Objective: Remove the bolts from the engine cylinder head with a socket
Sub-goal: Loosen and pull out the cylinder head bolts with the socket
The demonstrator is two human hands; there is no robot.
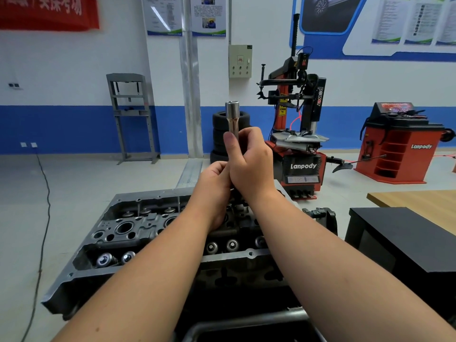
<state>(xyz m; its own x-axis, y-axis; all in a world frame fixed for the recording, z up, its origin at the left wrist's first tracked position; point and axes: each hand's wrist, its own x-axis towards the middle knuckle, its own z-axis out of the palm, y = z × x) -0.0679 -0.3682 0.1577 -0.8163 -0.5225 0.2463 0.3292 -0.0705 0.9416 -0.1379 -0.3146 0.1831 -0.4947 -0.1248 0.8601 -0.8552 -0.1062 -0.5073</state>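
Both hands (243, 166) around upright socket (232, 118)

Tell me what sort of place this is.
Most likely a car repair workshop or training garage. A red tyre changer stands by stacked tyres, a wheel balancer sits further right, and an engine cylinder head lies in front of the person, whose hands hold a socket.
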